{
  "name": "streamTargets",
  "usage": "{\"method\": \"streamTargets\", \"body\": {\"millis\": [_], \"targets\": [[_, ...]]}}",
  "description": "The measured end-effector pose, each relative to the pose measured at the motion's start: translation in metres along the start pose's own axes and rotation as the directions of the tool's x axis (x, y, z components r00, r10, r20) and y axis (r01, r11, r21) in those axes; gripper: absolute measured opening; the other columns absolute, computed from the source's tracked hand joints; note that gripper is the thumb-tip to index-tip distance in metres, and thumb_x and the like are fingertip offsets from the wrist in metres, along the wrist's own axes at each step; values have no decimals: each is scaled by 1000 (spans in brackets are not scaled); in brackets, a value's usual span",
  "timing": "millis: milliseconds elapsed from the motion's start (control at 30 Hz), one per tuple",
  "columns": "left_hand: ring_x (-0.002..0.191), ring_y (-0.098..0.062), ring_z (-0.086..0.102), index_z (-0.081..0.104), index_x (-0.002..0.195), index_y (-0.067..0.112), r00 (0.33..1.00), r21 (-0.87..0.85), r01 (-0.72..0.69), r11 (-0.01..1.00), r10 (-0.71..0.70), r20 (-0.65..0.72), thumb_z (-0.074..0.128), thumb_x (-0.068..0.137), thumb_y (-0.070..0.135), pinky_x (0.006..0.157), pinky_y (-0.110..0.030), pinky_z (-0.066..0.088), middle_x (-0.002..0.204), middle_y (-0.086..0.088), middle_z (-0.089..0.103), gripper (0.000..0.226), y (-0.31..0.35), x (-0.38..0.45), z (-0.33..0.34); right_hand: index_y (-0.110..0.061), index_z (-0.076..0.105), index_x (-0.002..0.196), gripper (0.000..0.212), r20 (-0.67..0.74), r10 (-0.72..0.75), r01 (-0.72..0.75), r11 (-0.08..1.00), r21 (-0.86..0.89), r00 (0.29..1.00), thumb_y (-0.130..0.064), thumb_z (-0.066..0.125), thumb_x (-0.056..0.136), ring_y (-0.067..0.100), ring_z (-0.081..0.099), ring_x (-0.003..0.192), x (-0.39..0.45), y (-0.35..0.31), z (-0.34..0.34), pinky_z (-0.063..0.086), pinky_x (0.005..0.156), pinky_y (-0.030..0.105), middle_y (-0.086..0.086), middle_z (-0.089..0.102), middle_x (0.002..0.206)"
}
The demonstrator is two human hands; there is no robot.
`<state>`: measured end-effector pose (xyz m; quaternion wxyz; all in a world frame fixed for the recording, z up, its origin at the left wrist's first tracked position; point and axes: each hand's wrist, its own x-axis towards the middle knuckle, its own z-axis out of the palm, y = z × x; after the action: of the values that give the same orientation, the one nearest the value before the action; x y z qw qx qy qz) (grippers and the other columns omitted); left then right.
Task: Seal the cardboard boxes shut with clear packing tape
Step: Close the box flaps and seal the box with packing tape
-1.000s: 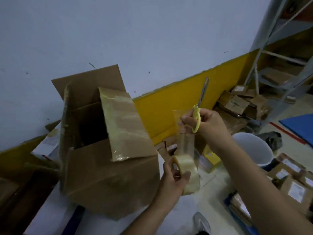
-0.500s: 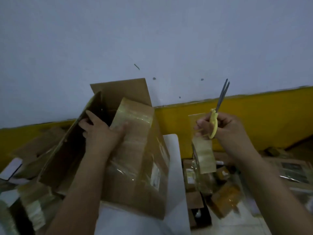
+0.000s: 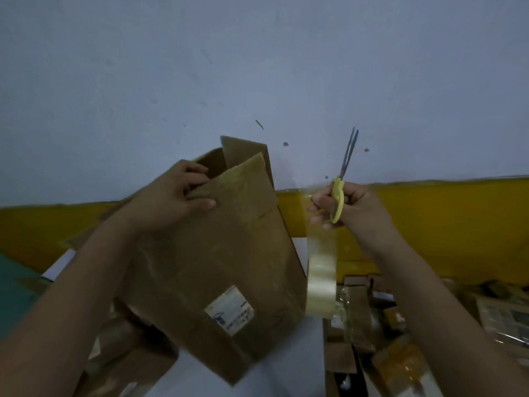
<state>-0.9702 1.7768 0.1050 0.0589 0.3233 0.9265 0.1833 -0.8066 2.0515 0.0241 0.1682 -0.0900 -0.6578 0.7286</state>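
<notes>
A brown cardboard box [image 3: 229, 253] with a white label stands tilted on a white table [image 3: 269, 376], its top flaps partly raised. My left hand [image 3: 171, 199] grips the edge of one top flap, fingers curled over it. To the right of the box, my right hand [image 3: 343, 206] holds yellow-handled scissors [image 3: 339, 193], blades up and nearly closed. That hand also pinches the top end of a cut strip of clear packing tape [image 3: 320, 273], which hangs down beside the box. The tape roll is not in view.
A white wall with a yellow lower band [image 3: 446, 224] runs behind. Several small cardboard parcels [image 3: 400, 325] and wrapped packages lie on the floor at the right. Flattened cardboard [image 3: 120, 348] lies at the lower left under the box.
The box has been turned so its labelled side faces me. My left hand has shifted to the flap's edge. The right hand still holds the scissors and the hanging tape strip.
</notes>
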Motion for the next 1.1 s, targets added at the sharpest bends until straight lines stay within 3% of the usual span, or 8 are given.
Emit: {"method": "streamTargets", "body": {"millis": [167,333,433,533,667,800,1000,1100], "targets": [[115,-2,48,55,122,57,974,57,-109,992,95,204,75,90,26,99,-28,48,142,19,34,49,18,-7,5,-9,69,86,8,40,42,-42,999,10,998,-13,67,92,14,71,66,-10,6,3,53,53,19,6,75,79],[104,-5,60,66,119,36,912,4,-184,983,170,373,77,85,20,93,-35,53,121,10,61,39,58,-12,47,-8,68,87,10,46,43,-43,999,-4,998,-15,66,93,15,70,65,-22,4,-6,51,53,20,5,73,78],[103,1,61,69,107,41,941,-73,-194,978,207,266,75,87,24,88,-29,53,118,19,59,26,60,-37,59,-4,68,89,12,60,33,-33,999,-10,998,-16,66,92,15,69,63,-31,-1,-16,49,51,20,7,72,77],[115,3,55,68,123,45,945,146,-326,934,318,76,63,95,22,91,-18,47,141,20,51,36,61,-69,67,-2,68,89,16,70,38,-36,999,-23,997,-17,67,90,15,69,62,-38,-6,-25,48,50,20,7,73,79],[133,8,40,38,147,52,961,75,-266,961,258,102,37,87,82,110,-19,35,155,25,34,68,69,-96,110,-5,69,86,16,117,44,-40,998,-40,992,-20,68,87,16,69,62,-47,-16,-27,47,50,20,9,73,79],[148,-41,29,49,145,40,946,298,-322,899,293,137,73,83,30,112,-61,37,165,-15,24,67,51,-127,180,-11,70,78,14,199,49,-38,998,-60,979,-23,69,85,17,68,62,-56,-25,-23,49,49,20,11,73,79],[154,-24,-20,56,130,51,994,141,-69,988,56,92,22,82,91,122,-44,-3,169,2,-12,71,67,-136,191,-12,72,76,19,281,84,-77,996,-37,956,-31,73,74,18,66,57,-67,-31,-19,49,50,24,12,71,75],[151,-20,10,62,108,42,990,-24,131,991,-129,62,38,88,76,119,-38,13,165,11,15,46,85,-116,176,-12,71,75,15,295,77,-70,997,-33,952,-27,72,76,18,65,58,-69,-31,-15,47,54,31,11,70,74]]}}
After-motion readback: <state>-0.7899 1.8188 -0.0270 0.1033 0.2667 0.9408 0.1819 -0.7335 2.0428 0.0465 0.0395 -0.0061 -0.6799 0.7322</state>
